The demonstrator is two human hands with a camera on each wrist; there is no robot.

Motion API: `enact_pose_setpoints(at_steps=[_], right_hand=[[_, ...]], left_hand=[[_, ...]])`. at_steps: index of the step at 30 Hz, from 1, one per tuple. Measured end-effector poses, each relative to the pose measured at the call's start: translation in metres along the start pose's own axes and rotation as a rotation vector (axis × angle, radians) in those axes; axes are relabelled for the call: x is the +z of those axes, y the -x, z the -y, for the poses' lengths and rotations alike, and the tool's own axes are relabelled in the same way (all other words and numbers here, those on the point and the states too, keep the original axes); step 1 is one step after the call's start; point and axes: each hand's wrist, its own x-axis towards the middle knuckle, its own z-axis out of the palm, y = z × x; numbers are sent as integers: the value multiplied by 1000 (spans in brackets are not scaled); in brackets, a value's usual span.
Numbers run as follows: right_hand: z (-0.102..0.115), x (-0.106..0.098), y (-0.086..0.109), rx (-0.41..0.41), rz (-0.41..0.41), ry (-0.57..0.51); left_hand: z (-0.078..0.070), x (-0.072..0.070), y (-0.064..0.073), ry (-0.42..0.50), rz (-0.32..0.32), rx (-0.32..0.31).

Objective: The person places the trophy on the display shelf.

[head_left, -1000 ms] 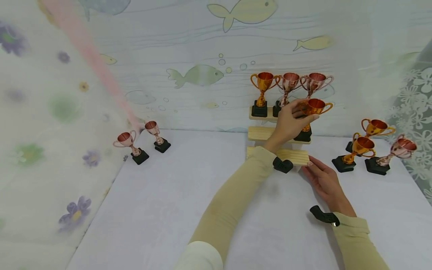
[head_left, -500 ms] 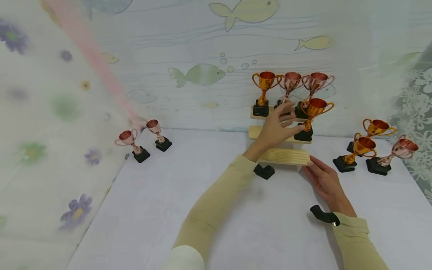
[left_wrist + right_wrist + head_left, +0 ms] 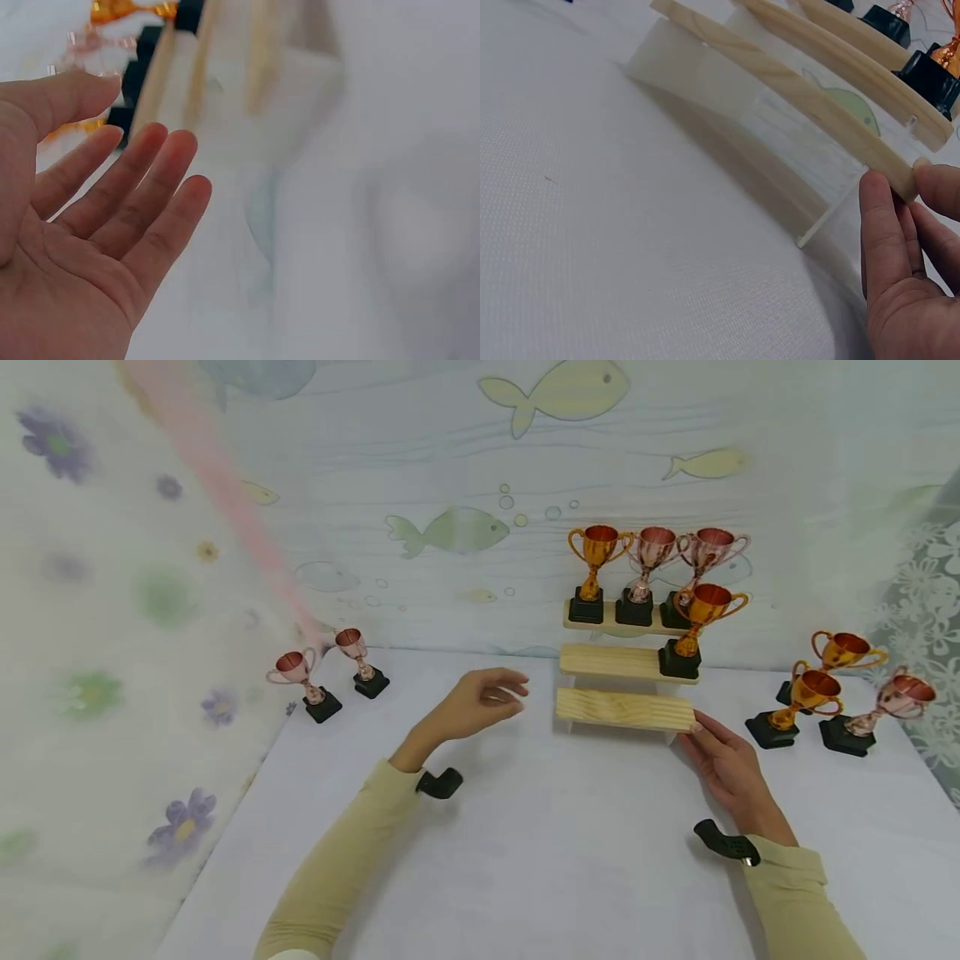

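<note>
A three-step display stand [image 3: 626, 708] has wooden shelves on clear supports. My right hand [image 3: 729, 772] pinches the right end of its lowest shelf [image 3: 810, 105], thumb above and fingers beneath. On the middle shelf's right end stands a gold trophy cup [image 3: 708, 603] with a black base. The top shelf bears another gold trophy [image 3: 600, 545] and two rose-gold trophies [image 3: 655, 548]. My left hand [image 3: 471, 705] hovers left of the stand, fingers loosely bent and holding nothing; its palm [image 3: 67, 277] shows in the left wrist view.
Two rose-gold trophies [image 3: 294, 668] stand at the table's back left. To the right of the stand are two gold trophies [image 3: 816, 690] and a rose-gold trophy [image 3: 905, 693]. A fish-patterned curtain [image 3: 450, 460] hangs close behind the table [image 3: 540, 852].
My left hand has let go of the gold trophy on the middle shelf and moved left, away from the stand. The right hand keeps its hold on the lowest shelf.
</note>
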Motion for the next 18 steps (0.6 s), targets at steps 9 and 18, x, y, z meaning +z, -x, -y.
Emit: enact_pose_setpoints(at_steps=[9,18], right_hand=[[-1,-1,0,-1,22,-37],[-1,-3,1,-12,41,-34]], left_hand=[[55,-58,124,-145,-159,-192],[75,-115,203,-260,-432,-335]])
